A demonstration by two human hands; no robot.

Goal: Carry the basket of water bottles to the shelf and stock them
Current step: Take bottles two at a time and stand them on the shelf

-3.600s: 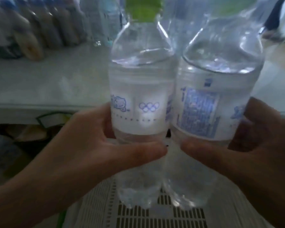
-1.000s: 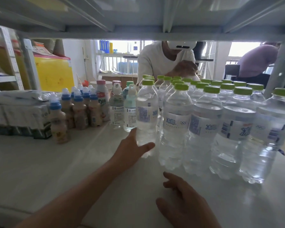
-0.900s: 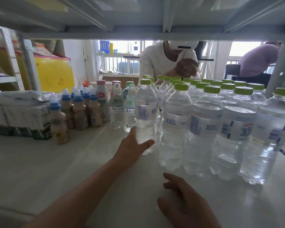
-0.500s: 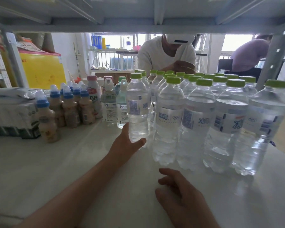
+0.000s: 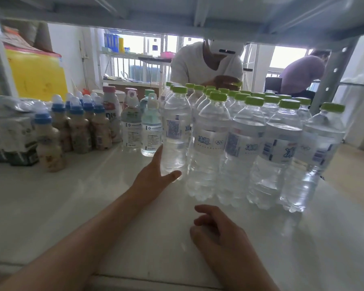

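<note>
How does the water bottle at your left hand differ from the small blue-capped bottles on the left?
The water bottle is taller, clear, green-capped, and the left hand grips its base. The blue-capped bottles are short, beige and opaque, and no hand touches them. All stand upright on the shelf.

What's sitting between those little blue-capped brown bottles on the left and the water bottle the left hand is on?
In the head view, between the blue-capped bottles and the water bottle at the left hand stand a white milk bottle and two clear labelled bottles.

Shelf (image 5: 51,206): water bottles (image 5: 240,148) right, milk bottles (image 5: 76,127) left
Between them: two small bottles (image 5: 142,129)
Front: both hands
</note>
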